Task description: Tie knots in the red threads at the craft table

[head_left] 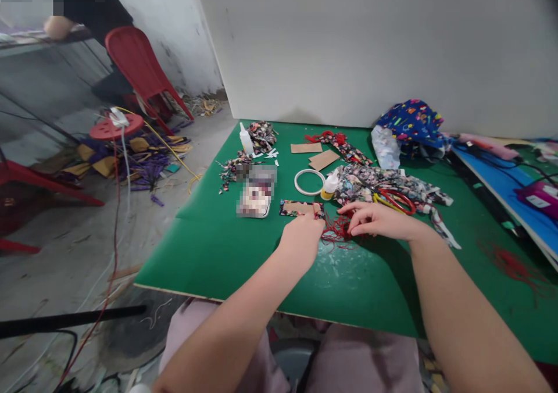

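Observation:
My left hand [302, 239] is closed at the near right part of a cardboard strip [295, 208] edged with dark floral cloth, its fingertips on the strip. Over a tangle of red threads [335, 231] hovers my right hand [378, 221], its fingers loosely bent and apart; some threads lie under the fingertips. Whether a thread is caught between them is too small to tell. Just beyond my hands stand a white roll of tape [309, 182] and a small bottle with a yellow label [330, 185]. Red-handled scissors [394, 201] lie on floral cloth [364, 182] behind my right hand.
A phone [257, 192], a white glue bottle [246, 139] and cloth scraps [261, 134] lie to the left. Bare cardboard pieces [325, 160] are farther back. A blue patterned bundle [410, 125] and a blue board [514, 189] are rightward. A person [93, 9] is by a red chair [137, 61].

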{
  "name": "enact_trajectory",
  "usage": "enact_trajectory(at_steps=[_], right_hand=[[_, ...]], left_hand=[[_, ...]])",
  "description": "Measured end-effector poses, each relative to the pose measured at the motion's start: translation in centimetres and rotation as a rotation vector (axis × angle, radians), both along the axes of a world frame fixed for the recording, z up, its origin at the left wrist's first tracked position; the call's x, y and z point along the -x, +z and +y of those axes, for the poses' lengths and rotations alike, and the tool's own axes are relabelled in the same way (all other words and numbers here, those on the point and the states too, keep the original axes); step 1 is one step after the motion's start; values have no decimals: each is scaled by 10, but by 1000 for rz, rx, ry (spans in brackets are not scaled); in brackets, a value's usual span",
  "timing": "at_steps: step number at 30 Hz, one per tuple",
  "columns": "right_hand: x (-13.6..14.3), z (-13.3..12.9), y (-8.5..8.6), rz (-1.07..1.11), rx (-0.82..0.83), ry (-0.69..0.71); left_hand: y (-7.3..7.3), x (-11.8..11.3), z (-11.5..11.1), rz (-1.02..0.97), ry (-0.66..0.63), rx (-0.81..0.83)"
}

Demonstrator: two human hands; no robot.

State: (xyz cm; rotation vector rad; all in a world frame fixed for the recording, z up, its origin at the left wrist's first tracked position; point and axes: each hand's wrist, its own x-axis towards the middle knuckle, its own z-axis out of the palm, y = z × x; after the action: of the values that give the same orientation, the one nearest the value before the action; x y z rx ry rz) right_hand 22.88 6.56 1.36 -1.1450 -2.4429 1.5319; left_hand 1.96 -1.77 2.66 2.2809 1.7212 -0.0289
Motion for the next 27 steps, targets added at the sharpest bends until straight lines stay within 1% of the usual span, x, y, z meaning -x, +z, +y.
enact_trajectory(at_steps=[3, 6, 9, 11, 13, 18, 20, 23, 27], right_hand=[[1, -2, 1, -14, 31, 17], [3, -3, 3, -17, 11, 53], [4, -2, 3, -10, 15, 46], [3, -2, 2, -7, 25, 36], [3, -1, 1, -5, 20, 30], [2, 2, -2, 18, 2, 44], [2, 2, -1, 21, -5, 45], [3, 1, 1, 13, -3, 31], [4, -2, 4, 12, 24, -7]], left_hand=[[1, 0, -1, -4, -4, 2], [3, 0, -2, -7, -30, -8], [5, -2, -2, -7, -44, -7], [4, -2, -2, -17, -52, -8], [0, -1, -1, -46, -65, -19], [-17, 3, 3, -181, -105, -77], [-19, 3, 4, -229, -92, -106], [-14, 2, 5, -334, -71, -125], [-3, 0, 3, -553, -64, -131]])
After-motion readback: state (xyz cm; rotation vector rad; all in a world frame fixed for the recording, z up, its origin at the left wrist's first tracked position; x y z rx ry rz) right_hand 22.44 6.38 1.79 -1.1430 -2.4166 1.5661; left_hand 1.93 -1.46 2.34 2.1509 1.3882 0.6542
